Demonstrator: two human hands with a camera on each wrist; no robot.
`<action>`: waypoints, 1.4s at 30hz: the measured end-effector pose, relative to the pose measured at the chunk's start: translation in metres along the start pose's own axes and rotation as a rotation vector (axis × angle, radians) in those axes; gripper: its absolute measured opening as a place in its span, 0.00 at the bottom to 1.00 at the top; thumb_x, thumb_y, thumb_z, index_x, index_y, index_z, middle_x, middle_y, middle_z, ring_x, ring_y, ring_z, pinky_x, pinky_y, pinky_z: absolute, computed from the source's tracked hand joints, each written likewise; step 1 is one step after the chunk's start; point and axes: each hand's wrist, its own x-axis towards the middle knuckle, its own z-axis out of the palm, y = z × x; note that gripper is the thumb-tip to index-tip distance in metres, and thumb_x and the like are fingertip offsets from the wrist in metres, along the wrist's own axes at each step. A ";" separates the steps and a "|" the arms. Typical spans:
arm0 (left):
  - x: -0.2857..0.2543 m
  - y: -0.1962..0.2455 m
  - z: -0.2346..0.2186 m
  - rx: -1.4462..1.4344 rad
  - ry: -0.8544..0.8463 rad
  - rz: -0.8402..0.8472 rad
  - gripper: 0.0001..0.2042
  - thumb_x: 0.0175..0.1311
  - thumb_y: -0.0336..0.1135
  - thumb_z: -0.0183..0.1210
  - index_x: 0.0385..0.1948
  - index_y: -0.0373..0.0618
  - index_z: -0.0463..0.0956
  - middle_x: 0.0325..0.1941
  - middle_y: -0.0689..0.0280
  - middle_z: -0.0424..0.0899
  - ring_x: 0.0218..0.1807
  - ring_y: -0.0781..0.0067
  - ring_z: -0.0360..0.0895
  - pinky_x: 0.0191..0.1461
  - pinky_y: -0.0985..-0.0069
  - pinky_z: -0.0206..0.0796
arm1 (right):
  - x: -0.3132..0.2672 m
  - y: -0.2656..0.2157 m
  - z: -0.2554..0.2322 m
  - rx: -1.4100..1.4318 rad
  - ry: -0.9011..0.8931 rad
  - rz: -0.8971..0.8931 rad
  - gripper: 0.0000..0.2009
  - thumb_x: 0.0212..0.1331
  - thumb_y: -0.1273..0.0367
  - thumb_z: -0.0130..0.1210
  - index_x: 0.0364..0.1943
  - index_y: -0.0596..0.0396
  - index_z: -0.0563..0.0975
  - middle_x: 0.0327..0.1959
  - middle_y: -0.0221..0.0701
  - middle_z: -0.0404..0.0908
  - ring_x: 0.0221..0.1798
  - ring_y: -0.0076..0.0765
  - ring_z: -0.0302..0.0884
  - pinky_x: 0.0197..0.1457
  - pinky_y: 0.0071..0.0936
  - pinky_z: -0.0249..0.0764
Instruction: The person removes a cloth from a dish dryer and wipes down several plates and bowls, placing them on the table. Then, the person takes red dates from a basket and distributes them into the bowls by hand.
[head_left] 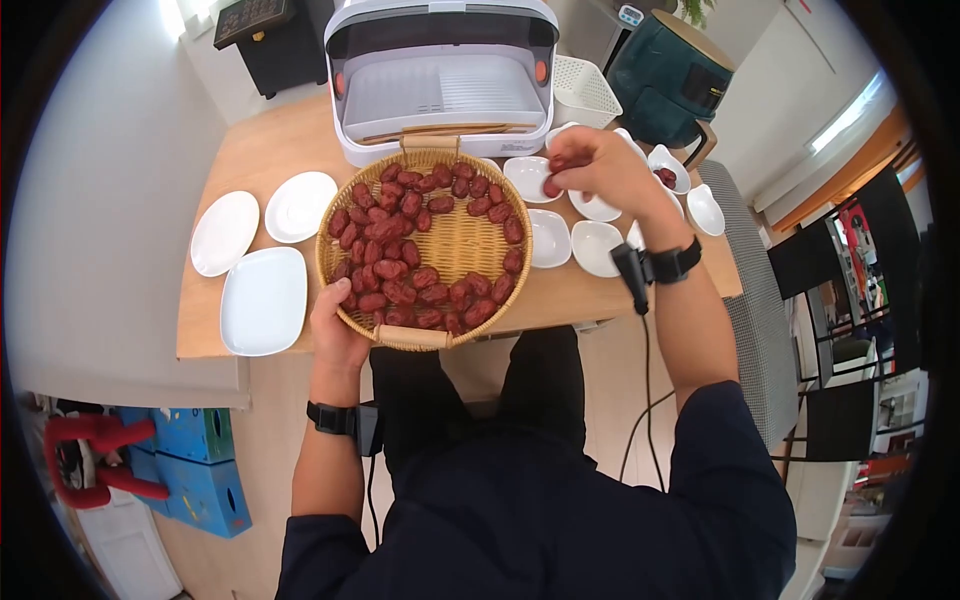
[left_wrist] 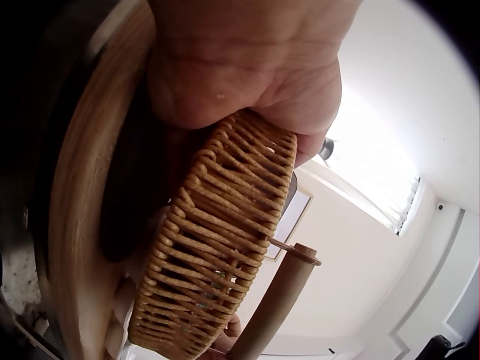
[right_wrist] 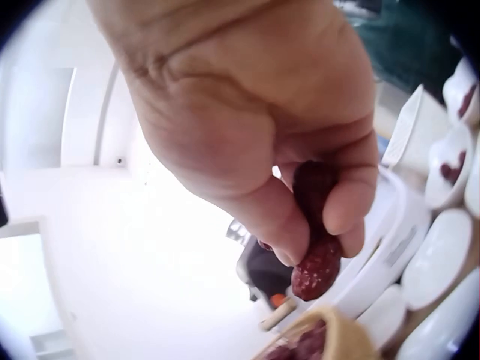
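Note:
My left hand [head_left: 339,326] grips the near left rim of a round woven basket [head_left: 455,248], thumb over the edge. The basket has two wooden handles and holds many dried red dates [head_left: 389,228], with bare weave showing in its middle. In the left wrist view, the palm lies against the basket's woven side [left_wrist: 214,225]. My right hand [head_left: 610,172] is over the small white bowls, right of the basket. Its thumb and fingers pinch red dates [right_wrist: 318,270], seen clearly in the right wrist view. A white bowl [head_left: 667,160] at the back right has dates in it.
Several small white bowls [head_left: 597,248] stand in rows right of the basket. Two round plates [head_left: 302,207] and a squarish plate [head_left: 263,302] lie to the left. Behind are a white countertop appliance [head_left: 440,85], a white plastic basket [head_left: 583,90] and a green appliance [head_left: 660,85].

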 end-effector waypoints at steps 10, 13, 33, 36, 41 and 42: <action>0.001 -0.001 -0.007 -0.018 -0.044 -0.010 0.32 0.66 0.35 0.56 0.73 0.37 0.61 0.72 0.52 0.74 0.70 0.52 0.74 0.77 0.55 0.64 | 0.044 0.124 -0.044 -0.749 -0.106 0.201 0.20 0.46 0.78 0.64 0.48 0.54 0.86 0.35 0.40 0.88 0.42 0.43 0.87 0.41 0.35 0.80; 0.001 -0.001 -0.004 0.002 -0.032 0.007 0.30 0.67 0.35 0.54 0.70 0.32 0.64 0.70 0.51 0.76 0.70 0.53 0.75 0.77 0.56 0.64 | 0.031 0.114 -0.043 -0.795 0.002 0.073 0.19 0.50 0.77 0.62 0.50 0.55 0.86 0.39 0.39 0.89 0.41 0.43 0.86 0.46 0.33 0.80; 0.003 0.001 -0.007 -0.047 -0.032 -0.047 0.29 0.68 0.36 0.53 0.70 0.32 0.64 0.69 0.50 0.76 0.69 0.54 0.76 0.74 0.56 0.67 | -0.049 -0.031 0.122 -0.722 -0.434 -0.454 0.18 0.52 0.67 0.68 0.49 0.53 0.83 0.41 0.36 0.83 0.49 0.49 0.82 0.51 0.43 0.77; 0.002 0.002 -0.002 -0.052 -0.050 -0.022 0.30 0.68 0.35 0.54 0.71 0.32 0.63 0.70 0.50 0.75 0.69 0.54 0.76 0.75 0.56 0.67 | -0.047 -0.030 0.117 -0.643 -0.452 -0.534 0.16 0.49 0.65 0.68 0.43 0.53 0.82 0.39 0.37 0.82 0.47 0.51 0.83 0.48 0.46 0.77; 0.004 0.002 -0.009 -0.061 -0.061 -0.056 0.30 0.68 0.35 0.54 0.71 0.33 0.63 0.70 0.50 0.75 0.69 0.54 0.76 0.75 0.56 0.66 | -0.041 -0.034 0.119 -0.626 -0.560 -0.553 0.15 0.50 0.66 0.67 0.43 0.52 0.82 0.40 0.37 0.82 0.47 0.51 0.82 0.48 0.46 0.76; 0.005 0.001 -0.011 -0.073 -0.069 -0.077 0.30 0.68 0.35 0.54 0.71 0.33 0.63 0.70 0.50 0.75 0.69 0.54 0.75 0.76 0.56 0.66 | -0.041 -0.036 0.120 -0.630 -0.587 -0.544 0.14 0.51 0.66 0.66 0.42 0.52 0.82 0.39 0.37 0.82 0.47 0.50 0.82 0.48 0.46 0.76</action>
